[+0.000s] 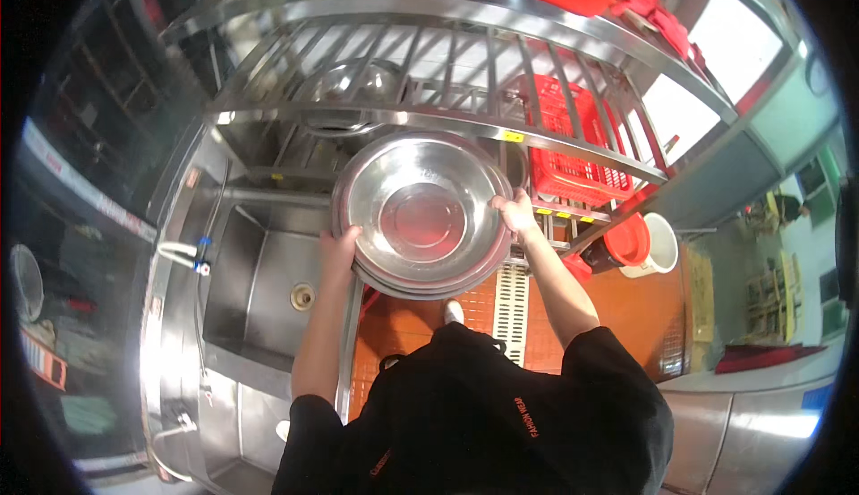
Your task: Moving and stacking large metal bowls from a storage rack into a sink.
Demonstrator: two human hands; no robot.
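A stack of several round stainless steel basins [423,223] is held in front of me, nested one in another. My left hand [339,248] grips the stack's left rim, its thumb over the edge. On the right side my right hand [513,214] clasps the rim, thumb inside and fingers around the outside. The top basin's inside faces up and holds nothing that I can see. Just beyond the stack's far edge runs the front rail of a slatted metal rack [463,124]. Another shiny steel basin [356,85] shows behind the bars at the left.
Stainless sinks [275,280] with taps lie along the left. A red plastic basket [570,139] sits on the rack's lower level, at the right. A red bucket [627,240] and a white bucket [661,243] stand on the orange tiled floor, near a drain grate [511,300].
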